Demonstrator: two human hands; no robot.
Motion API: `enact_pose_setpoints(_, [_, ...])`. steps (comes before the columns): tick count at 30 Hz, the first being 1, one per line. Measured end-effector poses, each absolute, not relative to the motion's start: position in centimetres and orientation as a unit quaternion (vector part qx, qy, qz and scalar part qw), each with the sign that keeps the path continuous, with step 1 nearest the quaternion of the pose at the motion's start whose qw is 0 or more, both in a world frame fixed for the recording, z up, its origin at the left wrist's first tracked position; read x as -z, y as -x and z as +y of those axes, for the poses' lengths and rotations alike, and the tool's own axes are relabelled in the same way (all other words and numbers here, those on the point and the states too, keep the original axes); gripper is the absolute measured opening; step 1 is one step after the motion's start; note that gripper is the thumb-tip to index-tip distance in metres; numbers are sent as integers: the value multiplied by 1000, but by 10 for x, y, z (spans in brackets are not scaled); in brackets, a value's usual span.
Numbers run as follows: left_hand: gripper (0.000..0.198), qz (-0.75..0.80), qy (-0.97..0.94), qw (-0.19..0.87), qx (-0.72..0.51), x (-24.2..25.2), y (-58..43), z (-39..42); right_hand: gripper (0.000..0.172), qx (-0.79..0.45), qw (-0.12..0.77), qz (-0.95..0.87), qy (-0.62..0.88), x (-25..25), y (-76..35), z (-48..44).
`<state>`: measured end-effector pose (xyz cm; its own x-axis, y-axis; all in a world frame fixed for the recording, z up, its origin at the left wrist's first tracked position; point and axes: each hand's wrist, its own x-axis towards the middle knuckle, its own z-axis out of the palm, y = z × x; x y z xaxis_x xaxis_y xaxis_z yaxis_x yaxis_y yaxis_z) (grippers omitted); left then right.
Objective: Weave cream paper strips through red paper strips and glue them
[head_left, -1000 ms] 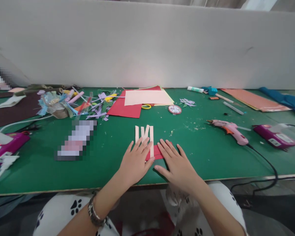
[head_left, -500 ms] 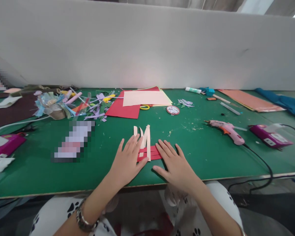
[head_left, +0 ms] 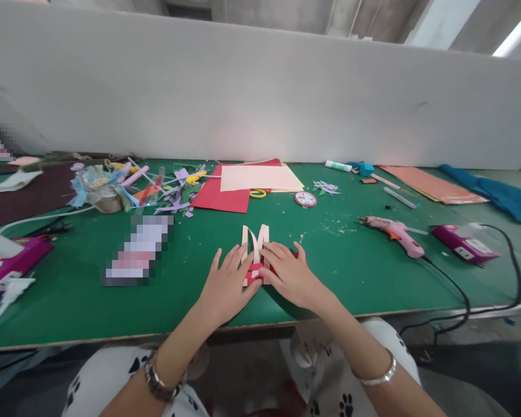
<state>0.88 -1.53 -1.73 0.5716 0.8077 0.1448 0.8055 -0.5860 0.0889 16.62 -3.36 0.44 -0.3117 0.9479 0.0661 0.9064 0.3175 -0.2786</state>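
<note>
Pale peach paper strips [head_left: 264, 233] cross several red paper strips [head_left: 255, 267] in a small weave near the front of the table. My left hand [head_left: 226, 289] lies over the weave's left side, fingers spread and thumb at its lower edge. From the right, my right hand [head_left: 296, 281] covers most of the red strips. Its fingers are stretched out, with thumb and fingertips touching the rightmost peach strip. The upper ends of the peach strips stick out beyond the hands, and one of them curves upward. Parts of the weave are hidden under both hands.
Peach paper sheets [head_left: 252, 178] lie over red paper [head_left: 226, 200] at the back, by yellow-handled scissors [head_left: 257, 193]. On the right are a pink glue gun [head_left: 397, 231] and a purple power strip [head_left: 464, 243]. A blurred-out flat object [head_left: 139, 249] lies left of my hands.
My right hand has moved left, from the red strips' right end to the peach strips. The peach strips' upper ends have shifted. My left hand stays on the weave.
</note>
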Motion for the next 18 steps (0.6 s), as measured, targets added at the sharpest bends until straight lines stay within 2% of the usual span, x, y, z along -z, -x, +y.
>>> enact_pose_setpoints(9, [47, 438, -894, 34, -88, 14, -7, -15, 34, -94, 137, -795, 583, 2, -166, -35])
enact_pose_setpoints(14, [40, 437, -895, 45, -79, 11, -7, -16, 24, -136, 182, -771, 594, 3, -166, -34])
enact_pose_setpoints(18, [40, 436, -894, 46, -89, 13, -6, -16, 27, -146, 239, -744, 607, 6, -166, -34])
